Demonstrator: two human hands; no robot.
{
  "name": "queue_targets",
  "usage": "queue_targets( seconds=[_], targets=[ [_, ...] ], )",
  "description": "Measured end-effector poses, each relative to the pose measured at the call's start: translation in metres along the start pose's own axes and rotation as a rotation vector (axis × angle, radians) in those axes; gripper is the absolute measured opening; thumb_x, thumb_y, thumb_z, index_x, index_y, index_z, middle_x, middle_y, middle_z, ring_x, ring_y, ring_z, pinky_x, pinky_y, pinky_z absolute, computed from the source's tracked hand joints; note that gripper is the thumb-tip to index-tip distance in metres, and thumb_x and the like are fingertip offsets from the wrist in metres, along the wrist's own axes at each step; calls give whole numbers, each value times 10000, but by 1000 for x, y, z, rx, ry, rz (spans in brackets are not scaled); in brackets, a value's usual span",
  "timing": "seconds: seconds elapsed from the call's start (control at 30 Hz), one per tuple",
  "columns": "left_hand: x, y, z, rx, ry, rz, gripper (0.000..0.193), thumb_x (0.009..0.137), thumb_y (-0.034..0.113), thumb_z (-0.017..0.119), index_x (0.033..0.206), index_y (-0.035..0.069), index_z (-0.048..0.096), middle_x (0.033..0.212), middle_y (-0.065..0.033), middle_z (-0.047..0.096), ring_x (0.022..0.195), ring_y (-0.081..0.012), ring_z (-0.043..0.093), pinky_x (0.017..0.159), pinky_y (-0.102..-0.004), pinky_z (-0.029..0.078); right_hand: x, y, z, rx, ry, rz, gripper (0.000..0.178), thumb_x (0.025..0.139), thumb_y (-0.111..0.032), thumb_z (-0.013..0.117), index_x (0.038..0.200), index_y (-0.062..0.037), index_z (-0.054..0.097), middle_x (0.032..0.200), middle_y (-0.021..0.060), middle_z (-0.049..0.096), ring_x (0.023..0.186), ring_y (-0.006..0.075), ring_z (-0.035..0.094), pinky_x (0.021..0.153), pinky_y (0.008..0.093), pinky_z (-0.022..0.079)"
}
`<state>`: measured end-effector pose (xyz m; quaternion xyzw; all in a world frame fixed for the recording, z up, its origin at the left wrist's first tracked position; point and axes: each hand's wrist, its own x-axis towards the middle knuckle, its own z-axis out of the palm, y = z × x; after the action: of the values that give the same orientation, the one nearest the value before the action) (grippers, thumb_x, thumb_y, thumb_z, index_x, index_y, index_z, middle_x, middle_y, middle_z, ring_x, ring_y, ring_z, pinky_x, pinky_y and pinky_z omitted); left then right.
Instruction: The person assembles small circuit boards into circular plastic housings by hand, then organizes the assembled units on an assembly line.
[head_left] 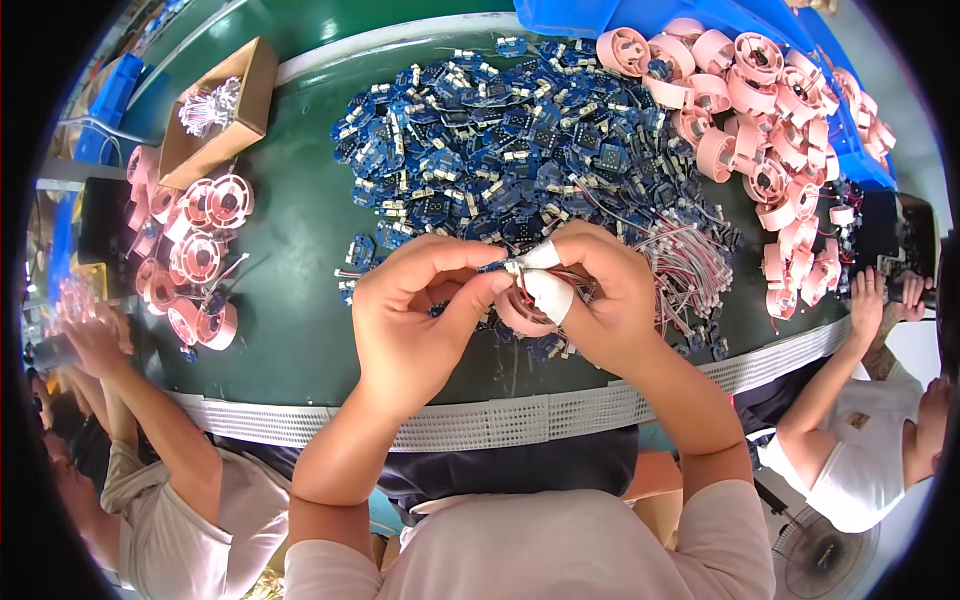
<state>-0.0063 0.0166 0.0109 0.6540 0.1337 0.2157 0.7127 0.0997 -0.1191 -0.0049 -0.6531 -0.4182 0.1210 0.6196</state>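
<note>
My left hand (425, 305) pinches a small blue circuit board (492, 266) between thumb and forefinger. My right hand (600, 285), with white tape (548, 293) around its thumb and forefinger, grips a white wire connector (514, 268) against that board. Below my fingertips a round pink plastic housing (522, 315) hangs, partly hidden by the right thumb. Whether the connector is seated in the board is too small to tell. Just beyond my hands spreads a heap of blue circuit boards (480, 150). Beside my right hand lies a bundle of thin wires with white connectors (690, 270).
Pink round housings pile up at the right (755, 60) and at the left (200, 255). A cardboard box (255, 100) of wires stands far left, blue bins (850, 140) far right. A white perforated strip (480, 424) edges the green table. Other people work on both sides.
</note>
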Motion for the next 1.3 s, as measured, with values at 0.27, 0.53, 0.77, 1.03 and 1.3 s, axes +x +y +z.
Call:
queue_targets(
  seconds=[0.27,0.53,0.77,1.03,1.3],
  targets=[
    [-2,5,-4,174,-6,135,186,730,-120,663,892,-30,671,843,-101,623,768,-143,627,671,-238,539,-1,-3,5,-292,81,-261,143,711,-47,691,834,-28,621,691,80,597,565,220,571,510,292,428],
    [-6,19,-14,123,-219,55,204,678,-136,692,852,-30,679,760,-85,612,665,-135,579,578,-223,456,-4,9,-10,325,-183,-94,120,718,9,698,835,-9,680,837,122,677,751,241,661,654,300,512],
    [0,14,-3,65,-147,68,218,710,-156,643,894,-39,623,835,-119,630,775,-160,604,690,-249,498,-2,-4,-21,-79,-61,-292,174,706,-68,709,872,-40,667,848,83,656,839,263,633,747,364,486],
    [24,27,-126,381,691,186,219,878,100,593,1071,-3,605,1052,-67,637,941,-97,582,774,-210,439,-81,-3,-143,-1166,823,78,360,668,-159,774,956,-18,612,985,141,620,924,308,573,828,384,434],
    [38,14,-83,1269,547,565,326,796,59,676,1108,20,591,1113,-134,601,1132,-274,490,960,-376,370,-105,34,-194,-1370,636,194,543,584,-257,825,1029,-56,586,1135,156,475,1066,344,461,903,445,377]
  ],
)
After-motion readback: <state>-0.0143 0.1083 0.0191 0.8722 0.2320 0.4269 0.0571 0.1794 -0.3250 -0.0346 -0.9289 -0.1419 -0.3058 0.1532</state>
